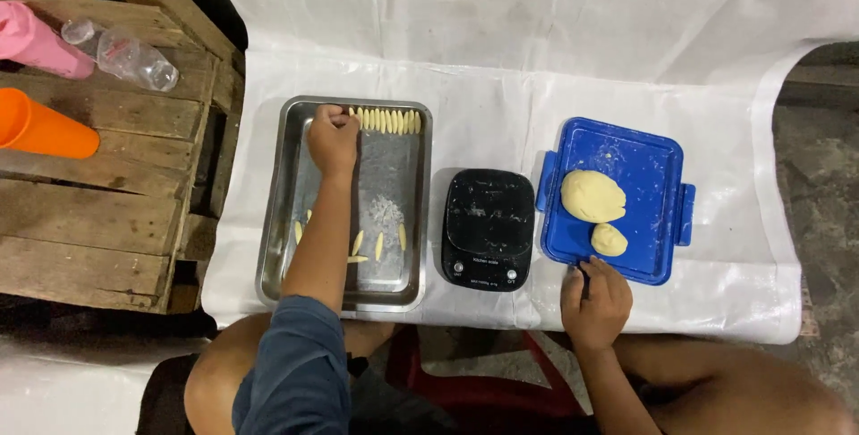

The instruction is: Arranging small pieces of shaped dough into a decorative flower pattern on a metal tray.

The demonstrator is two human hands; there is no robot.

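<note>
While the head cam is looking straight down, the left hand [332,138] is reaching into a steel tray [279,211] at its far end, fingers curled at the left end of a row of small dough pieces [386,121] lined up along the far wall; can't tell whether it's pinching a piece or just touching. More loose dough strips [369,244] are lying scattered nr the tray's near end, w/ a dusting of flour [386,210] mid-tray. The right hand [594,302] is resting loosely closed at the near edge of a blue plastic lid [626,153], holding nothing visible. On that lid a large dough lump [592,195] is sitting w/ a smaller dough ball [609,239] just beside it. A black kitchen scale [488,228] is standing btwn tray and lid, all on a white sheet [501,68]. At left, a wooden pallet [98,193] is carrying an orange cup [43,126], a pink bottle [40,41] and a clear plastic bottle [121,55].
</note>
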